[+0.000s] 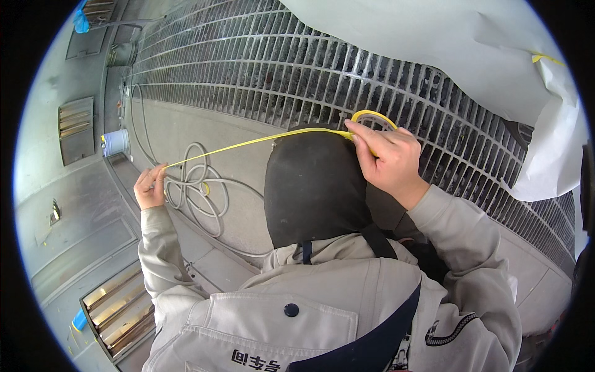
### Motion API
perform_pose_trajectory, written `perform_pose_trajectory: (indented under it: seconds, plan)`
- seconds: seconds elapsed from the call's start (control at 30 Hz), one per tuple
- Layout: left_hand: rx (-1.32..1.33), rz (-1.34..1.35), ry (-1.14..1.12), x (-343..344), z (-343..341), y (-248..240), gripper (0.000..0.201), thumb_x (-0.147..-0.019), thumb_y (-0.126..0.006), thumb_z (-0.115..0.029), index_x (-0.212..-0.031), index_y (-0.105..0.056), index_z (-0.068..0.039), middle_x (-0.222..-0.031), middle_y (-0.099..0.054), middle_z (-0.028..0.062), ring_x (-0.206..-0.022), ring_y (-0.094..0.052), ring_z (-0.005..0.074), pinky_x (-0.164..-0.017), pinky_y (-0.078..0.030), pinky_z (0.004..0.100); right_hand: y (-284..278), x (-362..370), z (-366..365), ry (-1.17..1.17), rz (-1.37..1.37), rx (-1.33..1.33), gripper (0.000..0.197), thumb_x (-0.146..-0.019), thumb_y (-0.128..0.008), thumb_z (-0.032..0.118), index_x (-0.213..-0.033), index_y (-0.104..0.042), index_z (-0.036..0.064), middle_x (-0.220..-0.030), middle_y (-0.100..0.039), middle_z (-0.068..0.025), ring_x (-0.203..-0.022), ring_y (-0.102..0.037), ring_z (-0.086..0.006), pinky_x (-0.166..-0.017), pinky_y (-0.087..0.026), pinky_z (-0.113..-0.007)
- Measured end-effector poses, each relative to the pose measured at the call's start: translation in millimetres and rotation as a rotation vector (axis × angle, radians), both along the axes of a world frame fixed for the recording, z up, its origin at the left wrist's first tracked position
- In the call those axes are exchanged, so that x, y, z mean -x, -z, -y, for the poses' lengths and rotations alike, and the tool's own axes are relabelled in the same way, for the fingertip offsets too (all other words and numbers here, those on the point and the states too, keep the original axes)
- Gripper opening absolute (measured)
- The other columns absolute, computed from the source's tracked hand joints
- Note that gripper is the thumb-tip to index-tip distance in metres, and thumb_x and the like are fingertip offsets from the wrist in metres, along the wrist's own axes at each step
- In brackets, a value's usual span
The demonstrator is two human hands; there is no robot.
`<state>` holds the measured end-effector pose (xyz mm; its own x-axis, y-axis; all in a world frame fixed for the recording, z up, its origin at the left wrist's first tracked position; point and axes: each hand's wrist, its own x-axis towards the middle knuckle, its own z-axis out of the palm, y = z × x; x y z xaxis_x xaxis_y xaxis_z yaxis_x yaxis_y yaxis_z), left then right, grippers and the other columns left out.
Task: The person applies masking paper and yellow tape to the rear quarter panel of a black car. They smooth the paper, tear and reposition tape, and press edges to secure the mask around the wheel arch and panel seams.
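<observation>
Between my two hands a narrow strip of yellow tape (248, 141) is stretched, rising slightly from left to right. Its left end is pinched between the thumb and fingers of my left hand (150, 188). My right hand (393, 156), further right, is closed on the roll of yellow tape (375, 116), with the strip running out under the thumb and forefinger. The lower part of the roll is hidden behind the fingers. Beneath the strip is my bent knee in a black knee pad (316, 186), the tape passing just over its far edge.
A metal floor grating (248, 71) spans the far side. White sheeting (446, 56) hangs at the upper right, with a torn flap lower down. A grey hose (218, 201) lies coiled on the floor. At left stand a white bucket (116, 143) and a wall with louvred vents (75, 131).
</observation>
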<state>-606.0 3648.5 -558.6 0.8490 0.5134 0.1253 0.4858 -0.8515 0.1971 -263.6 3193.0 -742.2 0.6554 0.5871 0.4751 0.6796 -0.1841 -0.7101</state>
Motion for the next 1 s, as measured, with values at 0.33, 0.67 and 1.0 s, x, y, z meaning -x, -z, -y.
perform_pose_trajectory:
  seconds: [0.33,0.67,1.0]
  plan:
    - [-0.291,0.150,-0.181,43.7,-48.8,-65.6,0.019,-0.110,-0.074,-0.005,-0.124,-0.084,0.002,-0.097,-0.079,0.0105,-0.084,-0.073,0.0145,-0.077,-0.060,0.0289,26.8,-33.3,13.8,0.481,-1.315,-0.350,0.023,-0.114,-0.067,0.015,-0.115,-0.083,-0.0010,-0.106,-0.081,-0.0044,-0.096,-0.072,-0.0113,-0.086,-0.057,-0.029]
    - [-0.632,0.081,0.745,-234.5,133.4,-125.2,0.023,-0.082,-0.084,-0.004,-0.104,-0.083,-0.007,-0.097,-0.067,0.0089,-0.090,-0.068,0.0332,-0.080,-0.054,0.0481,-89.3,-68.1,-18.5,0.032,-0.222,-0.396,0.031,-0.106,-0.074,0.009,-0.137,-0.081,0.0106,-0.098,-0.075,-0.0130,-0.089,-0.072,-0.0281,-0.082,-0.056,-0.037]
    - [-0.640,0.133,1.347,-377.1,322.0,-209.6,0.028,-0.074,-0.086,-0.002,-0.101,-0.078,-0.004,-0.095,-0.072,0.0095,-0.089,-0.070,0.0336,-0.078,-0.056,0.0440,-180.3,-86.4,31.0,0.118,0.053,-0.487,0.035,-0.085,-0.098,0.027,-0.116,-0.088,0.0140,-0.106,-0.081,-0.0006,-0.094,-0.078,-0.0235,-0.079,-0.062,-0.036]
